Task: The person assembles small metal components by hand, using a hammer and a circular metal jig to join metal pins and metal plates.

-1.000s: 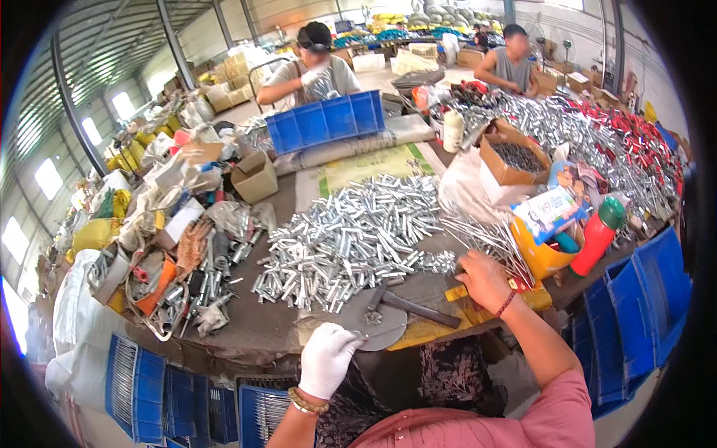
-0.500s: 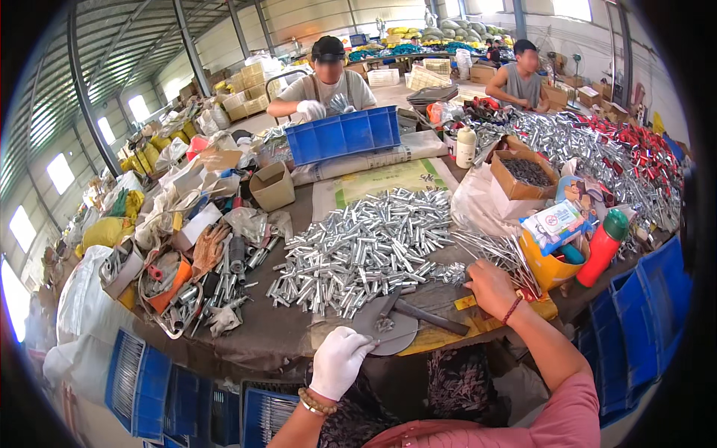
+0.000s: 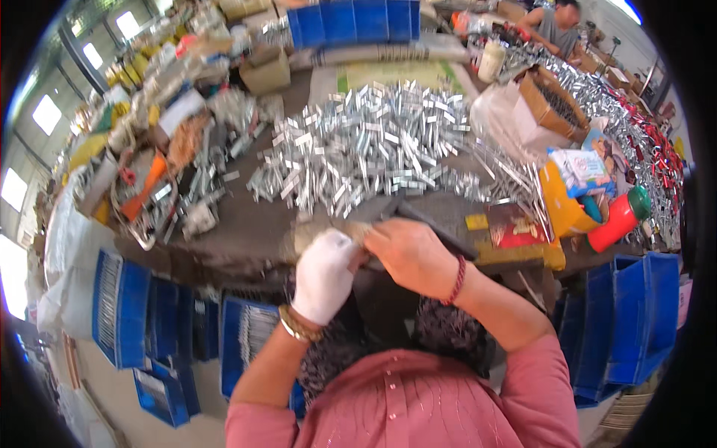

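Left hand: white-gloved, fingers drawn in narrowly at the front edge of the tabletop; any held piece is hidden, so grip cannot be told.
Right hand: bare, fingers bent narrowly toward the gloved fingertips; contents likewise indeterminable.
Left bins: blue, below table level, one containing slender pale rods.
Orange object: amid mixed clutter.
Metal pieces: short, silvery, heaped mid-table beyond both hands.
Hammer: dark, partly covered by the bare hand, handle slanting rightward.
Thin rods: bundled, right of the heap.
Yellow container: beside the rods.
Red bottle: green-capped, tilted.
Right bins: blue, standing beside the table.
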Demonstrator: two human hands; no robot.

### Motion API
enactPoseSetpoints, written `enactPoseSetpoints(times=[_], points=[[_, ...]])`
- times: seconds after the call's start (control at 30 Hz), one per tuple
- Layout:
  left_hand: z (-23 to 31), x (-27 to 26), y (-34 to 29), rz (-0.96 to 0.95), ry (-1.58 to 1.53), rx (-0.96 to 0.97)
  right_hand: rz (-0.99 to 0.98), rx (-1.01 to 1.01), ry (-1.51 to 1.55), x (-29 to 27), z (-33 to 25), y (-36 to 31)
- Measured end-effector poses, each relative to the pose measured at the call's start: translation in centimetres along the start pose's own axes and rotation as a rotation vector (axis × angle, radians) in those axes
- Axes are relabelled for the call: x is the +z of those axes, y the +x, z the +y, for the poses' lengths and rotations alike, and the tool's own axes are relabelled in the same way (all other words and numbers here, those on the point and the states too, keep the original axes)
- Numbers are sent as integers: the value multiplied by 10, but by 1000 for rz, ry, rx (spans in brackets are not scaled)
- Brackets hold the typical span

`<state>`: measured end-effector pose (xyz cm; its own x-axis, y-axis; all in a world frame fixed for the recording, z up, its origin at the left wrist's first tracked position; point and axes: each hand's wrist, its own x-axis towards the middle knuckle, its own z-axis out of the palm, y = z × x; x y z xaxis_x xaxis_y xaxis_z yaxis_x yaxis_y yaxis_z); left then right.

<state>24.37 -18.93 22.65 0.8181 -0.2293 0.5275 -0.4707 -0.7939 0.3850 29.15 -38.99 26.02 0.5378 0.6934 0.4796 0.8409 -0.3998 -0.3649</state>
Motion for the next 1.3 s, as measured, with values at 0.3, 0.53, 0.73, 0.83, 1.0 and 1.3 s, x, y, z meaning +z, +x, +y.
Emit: enactPoseSetpoints(times=[0.3, 0.53, 0.73, 0.83, 1.0, 1.3], points=[[-4, 2, -5, 22, -89, -39, 68, 352, 396, -2, 10, -11], [0, -1, -8, -18, -88, -76, -29, 358, 338, 10, 14, -10], [0, -2, -6, -25, -76, -88, -71, 250, 193, 2, 6, 0], [-2, 0, -5, -19, -72, -69, -16, 139, 105, 3, 5, 2], [1, 3, -2, 59, -81, -30, -93, -17, -91, 2, -8, 7], [-3, 1, -6, 19, -207, -79, -21, 350, -328, -40, 16, -38]])
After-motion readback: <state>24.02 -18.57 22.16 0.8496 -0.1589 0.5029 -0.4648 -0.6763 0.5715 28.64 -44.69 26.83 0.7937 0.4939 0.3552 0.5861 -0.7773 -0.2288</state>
